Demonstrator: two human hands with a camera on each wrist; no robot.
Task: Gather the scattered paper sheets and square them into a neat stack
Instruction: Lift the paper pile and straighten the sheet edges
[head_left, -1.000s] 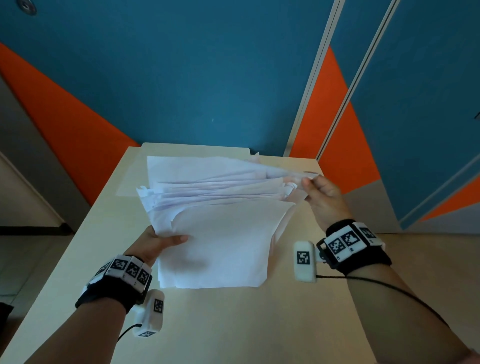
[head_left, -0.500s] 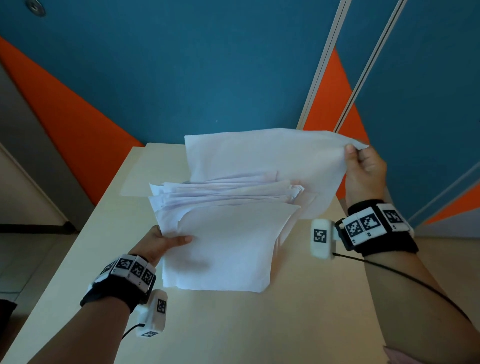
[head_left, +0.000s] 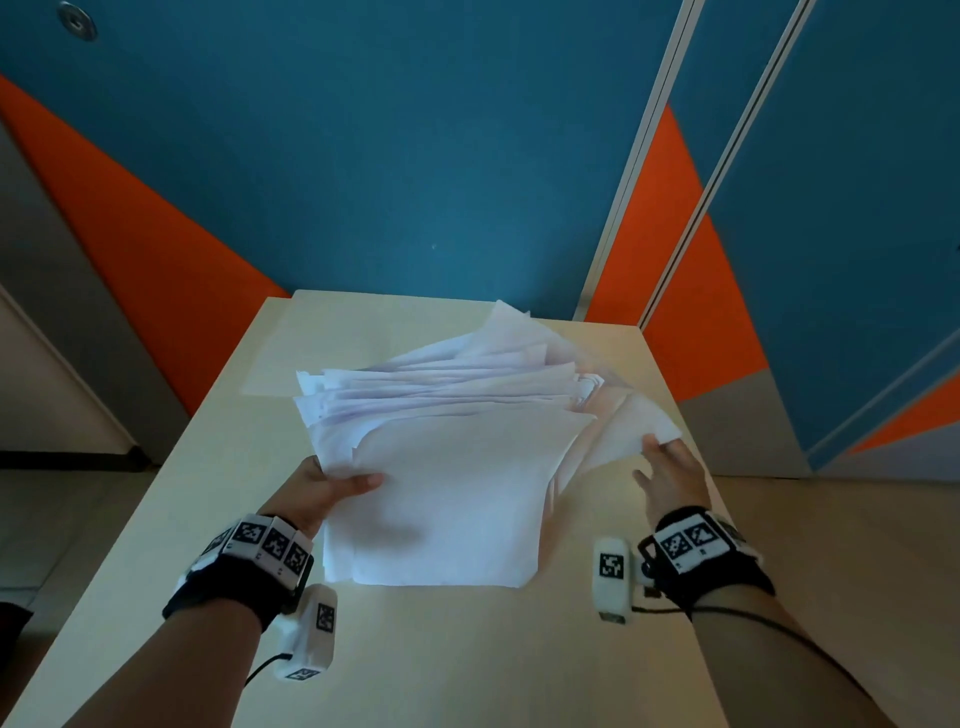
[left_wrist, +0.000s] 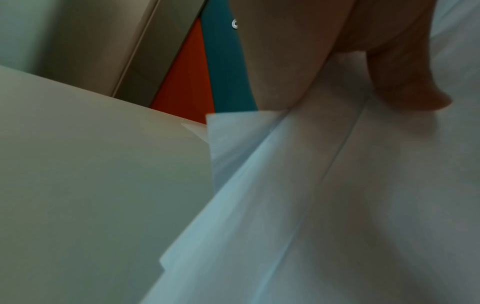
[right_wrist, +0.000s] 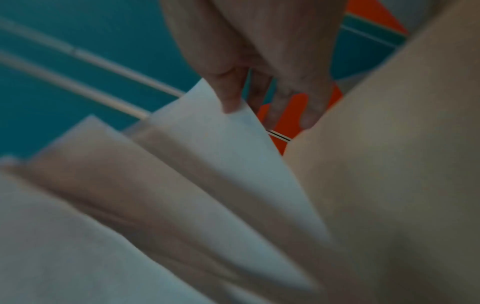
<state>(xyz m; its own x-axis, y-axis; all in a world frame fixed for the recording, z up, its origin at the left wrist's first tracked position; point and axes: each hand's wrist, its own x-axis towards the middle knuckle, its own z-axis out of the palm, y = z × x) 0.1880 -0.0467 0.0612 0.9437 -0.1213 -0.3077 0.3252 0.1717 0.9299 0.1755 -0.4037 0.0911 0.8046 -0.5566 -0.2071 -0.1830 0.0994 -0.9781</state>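
A loose, fanned pile of white paper sheets (head_left: 457, 467) lies in the middle of the beige table (head_left: 467, 649). My left hand (head_left: 332, 488) grips the pile's near left edge, thumb (left_wrist: 405, 82) on top of the sheets (left_wrist: 337, 205). My right hand (head_left: 667, 467) is at the pile's right side and pinches the corner of a single sheet (head_left: 634, 426). In the right wrist view one fingertip (right_wrist: 228, 98) lies on that sheet (right_wrist: 233, 164), the other fingers behind it. Another pale sheet (head_left: 311, 353) lies flat at the table's far left.
The table's far edge meets a blue and orange wall (head_left: 415, 182). Floor shows beyond the left edge (head_left: 78, 519) and the right edge (head_left: 831, 545). Bare tabletop (head_left: 467, 649) lies between my forearms, near the front.
My right hand lifted one sheet high off the far right of the pile, then brought it down to the pile's right side. The left hand kept its grip on the pile.
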